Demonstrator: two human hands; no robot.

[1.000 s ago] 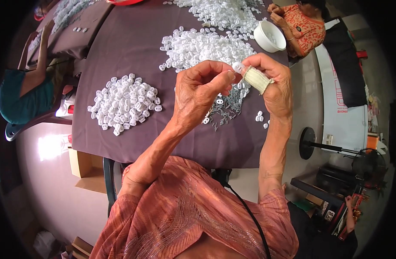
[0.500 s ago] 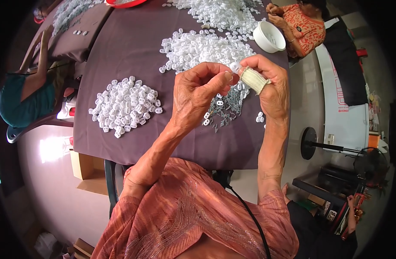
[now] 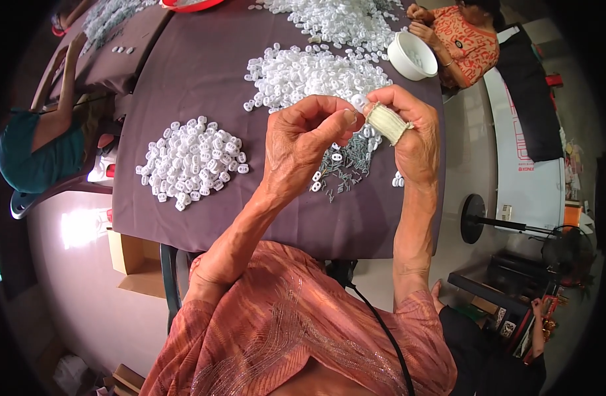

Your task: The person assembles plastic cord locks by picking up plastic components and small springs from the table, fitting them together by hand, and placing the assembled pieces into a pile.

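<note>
- The right hand point(image 3: 412, 135) pinches a small white oval plastic piece point(image 3: 358, 101).
- The left hand point(image 3: 300, 142) is pinched closed beside it; whether around anything, unclear.

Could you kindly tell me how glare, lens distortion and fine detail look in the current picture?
Head view: a blown-out glare patch whitens the floor at left; head view: the fisheye bends the left edge of the brown tablecloth and leaves dark corners; head view: the white piece in the right hand is too small to show fine detail.
</note>
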